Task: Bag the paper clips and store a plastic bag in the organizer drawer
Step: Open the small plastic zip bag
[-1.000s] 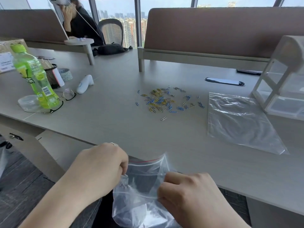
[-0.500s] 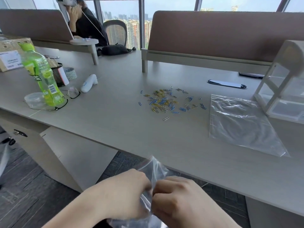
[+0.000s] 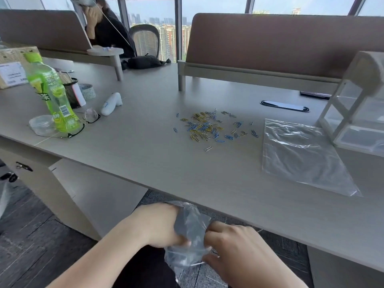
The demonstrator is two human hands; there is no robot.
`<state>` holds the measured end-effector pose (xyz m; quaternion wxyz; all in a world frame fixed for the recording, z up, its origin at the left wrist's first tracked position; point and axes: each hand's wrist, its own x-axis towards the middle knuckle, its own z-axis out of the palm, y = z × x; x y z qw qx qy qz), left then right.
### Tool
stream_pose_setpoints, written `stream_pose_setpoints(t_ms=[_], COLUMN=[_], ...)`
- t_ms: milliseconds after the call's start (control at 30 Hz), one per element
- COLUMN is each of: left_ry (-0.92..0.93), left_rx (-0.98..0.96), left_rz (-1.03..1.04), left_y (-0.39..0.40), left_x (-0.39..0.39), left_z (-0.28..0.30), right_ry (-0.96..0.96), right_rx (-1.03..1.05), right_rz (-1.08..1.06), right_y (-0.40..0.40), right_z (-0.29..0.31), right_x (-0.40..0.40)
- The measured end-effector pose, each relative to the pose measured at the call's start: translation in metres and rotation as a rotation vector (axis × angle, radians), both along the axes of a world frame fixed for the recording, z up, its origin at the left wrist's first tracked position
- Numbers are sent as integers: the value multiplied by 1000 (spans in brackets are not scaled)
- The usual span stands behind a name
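Both hands are low at the near edge, below the desk (image 3: pixel 145 163), and work a crumpled clear bag (image 3: pixel 190 231) between them. The left hand (image 3: pixel 158 225) is closed on the bag's left side, its fingers curled into the plastic; the right hand (image 3: pixel 234 248) is closed on the right side, fingertips pinching the film. The bag hangs in the air off the desk, bunched at the top and trailing down between the wrists. On the desk, near the middle, the clips (image 3: pixel 209 127) lie loose in a scatter of blue, yellow and silver, one silver clip a little nearer than the rest. To their right a second bag (image 3: pixel 301 154) lies flat on the desk, empty as far as can be seen. Just beyond it at the right edge stands the organizer (image 3: pixel 357 109), white-framed with clear drawers; its near corner is just beside the flat bag's far right corner. At the far left stand a green bottle (image 3: pixel 52 94), a small clear tub (image 3: pixel 41 124) and glasses (image 3: pixel 83 123).
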<state>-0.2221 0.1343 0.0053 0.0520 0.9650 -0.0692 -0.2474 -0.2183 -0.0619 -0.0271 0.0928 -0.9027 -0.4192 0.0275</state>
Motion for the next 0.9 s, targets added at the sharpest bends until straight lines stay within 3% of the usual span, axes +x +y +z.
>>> stream_pose_setpoints(t_ms=[100,300,400,533,900], left_ry=[-57,-256,-281,-450,-607], left_rx=[-62,-36,-58,15,-111], left_rz=[96,-60,-197,-433,-434], left_y=[15,23,30,44,49], left_x=[1,-1,-10,-14,-9], left_z=[-12,-16,-13,-18,-24], right_ry=[-9,-9,-52,-127,-265], right_rx=[4,28,71,152,315], right_rz=[-105,-212,-230,-248,49], right_y=[-1,7,7,4,2], right_z=[-1,-10,-17,-21,7], right_x=[2,4,6,6,8])
